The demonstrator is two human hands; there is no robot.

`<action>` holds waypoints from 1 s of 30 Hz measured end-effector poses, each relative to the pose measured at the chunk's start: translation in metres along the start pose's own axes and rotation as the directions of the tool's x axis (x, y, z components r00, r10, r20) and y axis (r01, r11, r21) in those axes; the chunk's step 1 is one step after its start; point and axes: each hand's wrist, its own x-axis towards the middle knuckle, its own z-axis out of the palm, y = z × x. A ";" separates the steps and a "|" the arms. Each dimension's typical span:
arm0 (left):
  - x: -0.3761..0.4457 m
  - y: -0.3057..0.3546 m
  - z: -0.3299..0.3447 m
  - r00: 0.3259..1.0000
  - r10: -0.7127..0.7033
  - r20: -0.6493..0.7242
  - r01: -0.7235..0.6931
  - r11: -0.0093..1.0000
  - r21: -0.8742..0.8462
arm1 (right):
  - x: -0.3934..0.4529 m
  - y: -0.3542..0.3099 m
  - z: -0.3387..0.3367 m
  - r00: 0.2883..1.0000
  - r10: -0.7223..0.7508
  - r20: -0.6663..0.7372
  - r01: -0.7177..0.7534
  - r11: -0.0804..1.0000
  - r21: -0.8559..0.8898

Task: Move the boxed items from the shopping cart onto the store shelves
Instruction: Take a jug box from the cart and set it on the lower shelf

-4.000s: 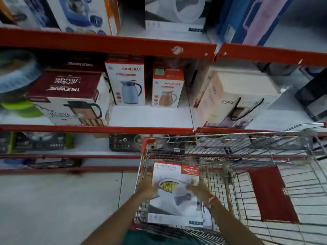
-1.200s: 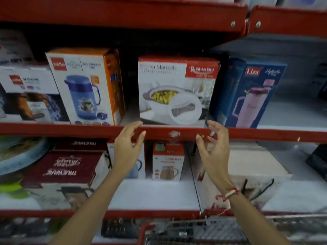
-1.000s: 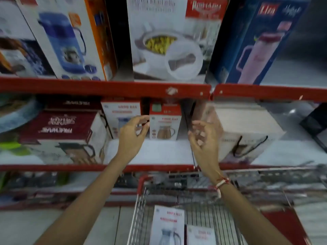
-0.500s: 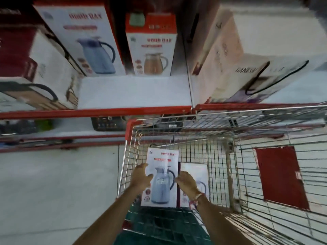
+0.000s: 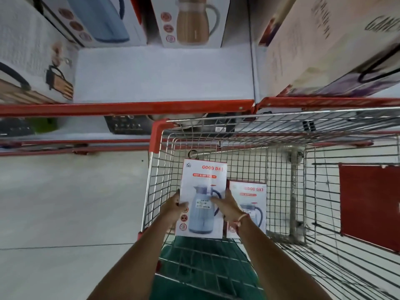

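Head camera is looking down into the wire shopping cart (image 5: 281,161), where both hands are taking hold of a white "Good Day" flask box (image 5: 202,198) printed with a pale blue jug. The left hand (image 5: 174,207) is pressing against the box's left edge with its thumb lying across the front face; the right hand (image 5: 226,205) is clasping the right edge, its fingers (image 5: 215,200) spreading over the printed jug. So both sets of fingers are grasping the box from opposite sides, and the box is standing upright inside the cart, near its left wall.

Just beyond the right fingers, a second Good Day box (image 5: 249,204) is standing, partly hidden by the right wrist. Well above the fingers, the red-edged shelf (image 5: 138,108) is showing a bare white stretch in front of a box picturing a beige jug (image 5: 192,20).

The hold looks like a side squeeze on smooth card, so the box could be slipping down as it is being lifted. The right wrist could also be knocking over the neighbouring box, and a corner could be catching on the cart's wire rim.
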 end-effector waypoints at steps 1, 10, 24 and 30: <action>-0.004 0.002 -0.002 1.000 0.011 -0.009 -0.011 1.000 0.006 | -0.006 -0.003 -0.003 1.000 0.017 -0.005 -0.017 1.000 -0.019; -0.097 0.015 -0.025 0.982 0.182 0.043 -0.175 0.976 -0.129 | -0.136 -0.040 -0.039 0.991 -0.108 -0.083 0.077 0.946 -0.316; -0.204 0.026 -0.079 0.888 0.431 -0.161 -0.442 0.896 -0.042 | -0.236 -0.075 -0.019 0.879 -0.446 -0.171 0.378 0.869 -0.320; -0.205 0.029 -0.093 0.781 0.541 -0.311 -0.533 0.838 0.117 | -0.245 -0.097 0.004 0.754 -0.609 -0.244 0.493 0.772 -0.402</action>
